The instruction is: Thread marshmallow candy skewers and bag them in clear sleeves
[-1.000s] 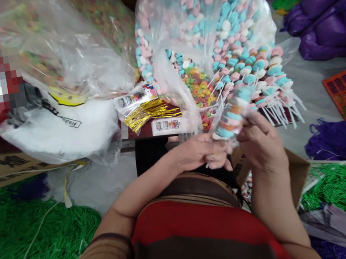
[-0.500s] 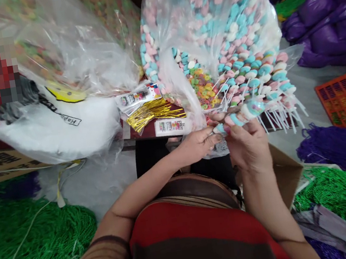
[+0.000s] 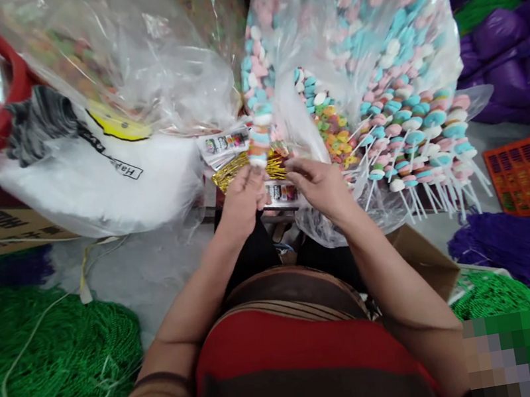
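Left hand (image 3: 245, 199) pinches a candy skewer (image 3: 261, 137), right hand (image 3: 321, 183) half-curled beside gold ties (image 3: 231, 169).

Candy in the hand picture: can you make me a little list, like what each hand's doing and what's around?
Left hand: holds a candy stick
Candy colours: blue, white and orange
Right hand: beside the gold ties; can't tell if it touches them
Right side: a pile of candy skewers, white sticks poking out; an orange basket beyond
Behind the pile: a big clear bag of pink, blue and white candies
Far left: a red tub
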